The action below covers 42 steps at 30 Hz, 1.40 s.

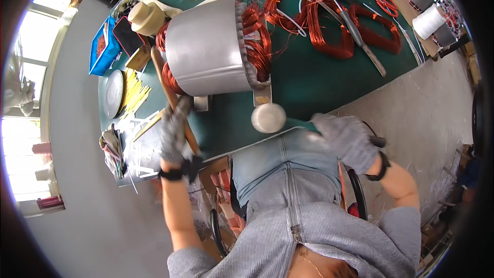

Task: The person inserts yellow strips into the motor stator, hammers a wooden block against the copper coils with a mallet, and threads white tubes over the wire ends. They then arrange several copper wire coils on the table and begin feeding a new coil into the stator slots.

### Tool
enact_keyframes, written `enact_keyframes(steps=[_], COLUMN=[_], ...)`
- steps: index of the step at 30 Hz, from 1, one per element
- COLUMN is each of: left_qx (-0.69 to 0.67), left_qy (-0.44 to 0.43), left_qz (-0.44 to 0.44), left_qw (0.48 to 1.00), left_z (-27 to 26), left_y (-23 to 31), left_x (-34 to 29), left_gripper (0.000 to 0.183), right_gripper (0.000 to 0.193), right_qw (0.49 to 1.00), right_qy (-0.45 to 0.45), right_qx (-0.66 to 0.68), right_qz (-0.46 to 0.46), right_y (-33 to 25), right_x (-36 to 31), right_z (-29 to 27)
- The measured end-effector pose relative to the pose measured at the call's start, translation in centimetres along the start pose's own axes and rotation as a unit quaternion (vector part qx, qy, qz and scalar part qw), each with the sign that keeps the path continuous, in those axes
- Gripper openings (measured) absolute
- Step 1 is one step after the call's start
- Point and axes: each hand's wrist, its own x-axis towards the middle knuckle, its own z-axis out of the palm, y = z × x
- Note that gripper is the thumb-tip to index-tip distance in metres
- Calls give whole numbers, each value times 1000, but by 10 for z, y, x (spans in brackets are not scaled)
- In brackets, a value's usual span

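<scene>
A large grey motor stator point(203, 46) rests on the green-topped table, with red-brown copper windings point(260, 54) bulging from both ends. My left hand point(175, 134), in a grey glove, is closed round a long wooden stick point(162, 77); its far end leans against the windings on the stator's left side. In my right hand point(347, 141), also gloved, is the handle of a mallet. The mallet's round white head point(268, 118) is in front of the stator, close to a metal foot under it. Motion slightly blurs both hands and the mallet.
Coils of copper wire point(329, 41), a long knife-like tool point(355, 33) and red-handled scissors point(386, 5) lie to the right. A white spool point(428, 21) stands beyond. Yellow strips point(135, 95), a round grey plate point(114, 94) and a blue bin point(104, 46) are at left.
</scene>
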Motion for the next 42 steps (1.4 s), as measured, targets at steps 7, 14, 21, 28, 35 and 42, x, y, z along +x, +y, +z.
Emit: enact_keyframes(steps=[7,14,21,28,35,42], left_qx=[24,169,79,-160,-108,-101], left_qy=[112,-81,43,126,187,188], left_qz=[-69,77,85,-2,-67,-14], left_qw=[991,979,992,979,974,977], left_z=[46,-8,3,61,86,80], left_y=[20,45,21,3,2,-7], left_x=[-18,90,42,-13,20,12], left_gripper=[42,28,44,58,27,25], right_gripper=[36,32,26,34,34,31], right_qw=[974,993,960,765,774,799], right_qy=[-193,-110,-145,-47,-15,-157], right_qx=[-111,-37,234,606,602,567], right_qz=[49,-7,49,213,197,123], right_y=[31,-19,12,26,77,59], right_x=[27,76,61,63,178,185], right_z=[-10,36,16,-53,30,42])
